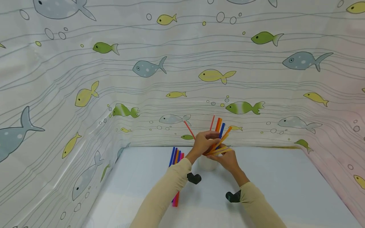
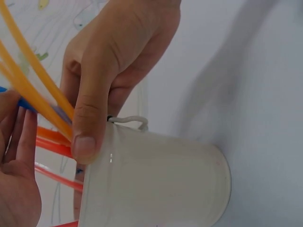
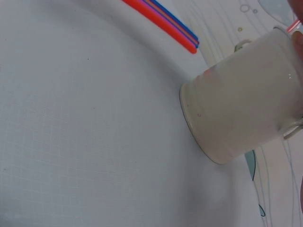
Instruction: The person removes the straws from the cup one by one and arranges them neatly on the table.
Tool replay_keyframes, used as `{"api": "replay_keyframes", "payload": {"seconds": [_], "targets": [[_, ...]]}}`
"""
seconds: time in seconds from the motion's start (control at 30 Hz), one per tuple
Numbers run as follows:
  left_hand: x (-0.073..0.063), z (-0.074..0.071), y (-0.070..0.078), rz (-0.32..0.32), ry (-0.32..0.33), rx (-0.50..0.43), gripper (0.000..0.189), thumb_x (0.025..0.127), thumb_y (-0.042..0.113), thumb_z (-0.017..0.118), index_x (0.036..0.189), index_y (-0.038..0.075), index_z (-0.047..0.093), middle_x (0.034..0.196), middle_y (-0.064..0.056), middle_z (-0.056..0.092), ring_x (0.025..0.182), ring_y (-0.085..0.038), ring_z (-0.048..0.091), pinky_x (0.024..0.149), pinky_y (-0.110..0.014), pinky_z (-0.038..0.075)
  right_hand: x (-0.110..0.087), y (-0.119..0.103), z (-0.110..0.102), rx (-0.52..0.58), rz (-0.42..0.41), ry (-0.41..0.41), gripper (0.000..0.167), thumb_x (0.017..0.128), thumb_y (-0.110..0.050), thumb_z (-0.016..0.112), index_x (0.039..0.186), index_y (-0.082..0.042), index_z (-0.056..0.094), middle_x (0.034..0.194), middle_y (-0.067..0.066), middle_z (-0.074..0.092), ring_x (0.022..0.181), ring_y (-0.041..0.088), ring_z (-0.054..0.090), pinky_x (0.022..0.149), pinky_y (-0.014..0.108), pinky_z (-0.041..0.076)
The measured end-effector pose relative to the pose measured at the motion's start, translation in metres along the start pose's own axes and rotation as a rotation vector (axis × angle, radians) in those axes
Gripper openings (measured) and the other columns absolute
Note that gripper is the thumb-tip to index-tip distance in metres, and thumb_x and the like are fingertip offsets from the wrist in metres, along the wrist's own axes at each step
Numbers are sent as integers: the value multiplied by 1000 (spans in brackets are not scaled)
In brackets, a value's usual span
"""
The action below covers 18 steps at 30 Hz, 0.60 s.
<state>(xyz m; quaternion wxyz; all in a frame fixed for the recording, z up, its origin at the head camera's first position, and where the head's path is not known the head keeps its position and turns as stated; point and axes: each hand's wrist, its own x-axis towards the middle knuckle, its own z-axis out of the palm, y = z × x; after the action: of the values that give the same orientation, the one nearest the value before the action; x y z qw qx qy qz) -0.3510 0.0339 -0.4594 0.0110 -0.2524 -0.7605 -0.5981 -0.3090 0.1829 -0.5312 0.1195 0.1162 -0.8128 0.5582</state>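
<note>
A white bucket (image 1: 207,164) with small side loops stands near the back of the table, colourful straws leaning out of its top. In the left wrist view, my right hand (image 2: 113,61) grips the bucket's rim, its thumb outside beside several yellow-orange straws (image 2: 38,97). My left hand (image 1: 203,144) is above the rim among the straws, and its fingers pinch a blue straw (image 2: 26,105). Red and orange straws (image 2: 53,145) slant out below it. A thin red straw (image 1: 189,129) leans left in the head view. The straws' lower ends are hidden inside the bucket.
A bundle of blue, purple, orange, pink and red straws (image 1: 176,201) lies on the white table (image 1: 131,183) left of the bucket, partly behind my left sleeve. A fish-patterned curtain (image 1: 185,50) surrounds the table at the back and sides.
</note>
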Motion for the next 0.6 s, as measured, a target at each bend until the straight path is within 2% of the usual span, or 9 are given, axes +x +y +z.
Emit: {"api": "replay_keyframes", "payload": {"seconds": [0.13, 0.43, 0.6], "targets": [[-1, 0, 1, 7, 1, 1, 28, 86, 24, 76, 112, 16, 73, 101, 9, 73, 98, -6, 67, 93, -25, 50, 0, 1, 0, -2, 1, -1, 65, 75, -35, 85, 130, -14, 58, 123, 1, 63, 115, 23, 61, 93, 39, 52], [-1, -2, 0, 9, 29, 25, 26, 86, 26, 76, 111, 18, 74, 100, 13, 72, 96, -4, 66, 87, -23, 53, 0, -1, 0, 21, 14, -1, 70, 74, -34, 86, 134, -14, 55, 126, 2, 60, 116, 24, 60, 93, 40, 52], [0, -4, 2, 31, 32, 34, 25, 87, 26, 75, 110, 18, 75, 99, 14, 72, 96, -5, 65, 88, -24, 53, -7, -27, -4, 9, -30, -1, 66, 77, -19, 85, 134, -5, 54, 126, 13, 61, 114, 32, 61, 91, 43, 53]]}}
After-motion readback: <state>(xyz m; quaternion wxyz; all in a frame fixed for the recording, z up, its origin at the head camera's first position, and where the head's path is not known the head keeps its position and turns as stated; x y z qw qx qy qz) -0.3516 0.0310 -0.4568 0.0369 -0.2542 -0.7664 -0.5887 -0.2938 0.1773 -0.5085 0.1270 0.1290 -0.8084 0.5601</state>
